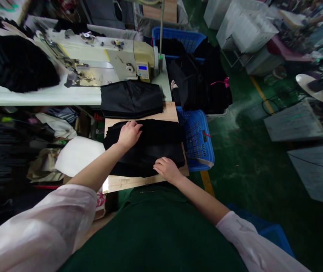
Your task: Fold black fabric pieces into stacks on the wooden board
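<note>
A stack of black fabric pieces lies on a wooden board in front of me. My left hand rests on the stack's upper left part, fingers bent and pressed down on the cloth. At the stack's near edge my right hand lies with curled fingers touching the fabric. A second folded pile of black fabric sits just beyond the board, at the edge of the sewing table.
A white sewing machine stands on a pale table with a black fabric heap at its left. Blue plastic baskets and a black cloth pile stand to the right. Green floor extends right.
</note>
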The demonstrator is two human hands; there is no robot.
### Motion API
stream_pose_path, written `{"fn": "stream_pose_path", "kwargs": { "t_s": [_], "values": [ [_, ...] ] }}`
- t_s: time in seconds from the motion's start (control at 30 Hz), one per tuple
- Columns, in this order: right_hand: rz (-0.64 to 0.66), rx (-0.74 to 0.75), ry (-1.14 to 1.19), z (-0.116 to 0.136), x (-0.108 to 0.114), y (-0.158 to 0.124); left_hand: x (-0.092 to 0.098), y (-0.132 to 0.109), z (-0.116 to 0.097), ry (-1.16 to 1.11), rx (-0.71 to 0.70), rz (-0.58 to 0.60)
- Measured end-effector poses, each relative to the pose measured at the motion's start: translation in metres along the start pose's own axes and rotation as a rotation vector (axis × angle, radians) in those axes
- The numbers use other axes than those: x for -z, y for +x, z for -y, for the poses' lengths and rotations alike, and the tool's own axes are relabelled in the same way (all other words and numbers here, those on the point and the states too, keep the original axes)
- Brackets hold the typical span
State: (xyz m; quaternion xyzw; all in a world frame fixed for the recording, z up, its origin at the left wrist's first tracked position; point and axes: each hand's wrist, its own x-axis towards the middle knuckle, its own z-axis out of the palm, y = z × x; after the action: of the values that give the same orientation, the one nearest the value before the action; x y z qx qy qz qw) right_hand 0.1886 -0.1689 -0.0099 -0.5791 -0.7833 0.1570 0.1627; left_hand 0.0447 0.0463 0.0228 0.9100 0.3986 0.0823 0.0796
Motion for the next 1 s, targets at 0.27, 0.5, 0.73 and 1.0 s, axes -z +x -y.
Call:
{"fn": "stream_pose_path", "kwargs": {
  "t_s": [0.27, 0.5, 0.73, 1.0],
  "values": [
    [-0.003, -0.167, 0.118, -0.002, 0.004, 0.01, 0.011, -0.039, -0.017, -0.325, -0.103, 0.056],
    [-0.054, -0.217, 0.141, -0.002, 0.014, 0.017, -0.015, -0.088, -0.01, -0.682, -0.196, 0.413],
    [-0.06, 0.056, 0.068, 0.009, 0.007, 0.002, -0.02, -0.084, -0.01, -0.705, -0.003, 0.401],
    [-0.096, -0.134, 0.369, -0.001, -0.006, 0.007, -0.011, -0.091, -0.01, -0.723, -0.013, 0.453]
  ]
}}
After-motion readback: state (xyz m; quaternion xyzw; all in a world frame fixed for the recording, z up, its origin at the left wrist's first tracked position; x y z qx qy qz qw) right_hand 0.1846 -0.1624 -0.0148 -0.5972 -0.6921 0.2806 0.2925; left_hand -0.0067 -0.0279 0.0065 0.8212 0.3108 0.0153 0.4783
